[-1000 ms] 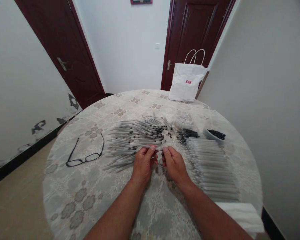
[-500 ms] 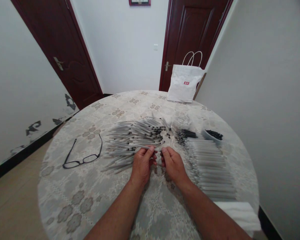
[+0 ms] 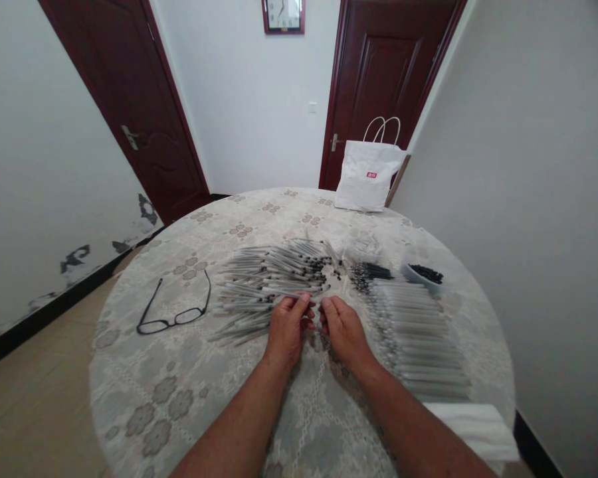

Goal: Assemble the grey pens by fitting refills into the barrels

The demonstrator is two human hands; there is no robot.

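Observation:
My left hand (image 3: 288, 328) is closed in a pinch on a slim grey-white pen barrel (image 3: 295, 294), which lies level and points left. Close beside its right end, my right hand (image 3: 343, 326) is also pinched; whatever its fingertips hold is too small to make out. A loose heap of similar pens (image 3: 249, 282) with black ends lies left of and behind my hands. To the right, a neat stack of pale, translucent tubes (image 3: 423, 332) sits near my right forearm. Thin black-and-silver pieces (image 3: 373, 273) lie behind that stack.
A small bowl (image 3: 434, 286) holds short black parts. Near it is a crumpled clear plastic bag (image 3: 363, 247). Eyeglasses (image 3: 174, 320) lie at left, a white paper bag (image 3: 369, 176) stands at the far edge, and folded white cloth (image 3: 473, 428) is at front right.
The camera view has tilted up slightly, bringing more of the wall clock into sight. Both hands keep nearly the same pinched pose, fingertips close together.

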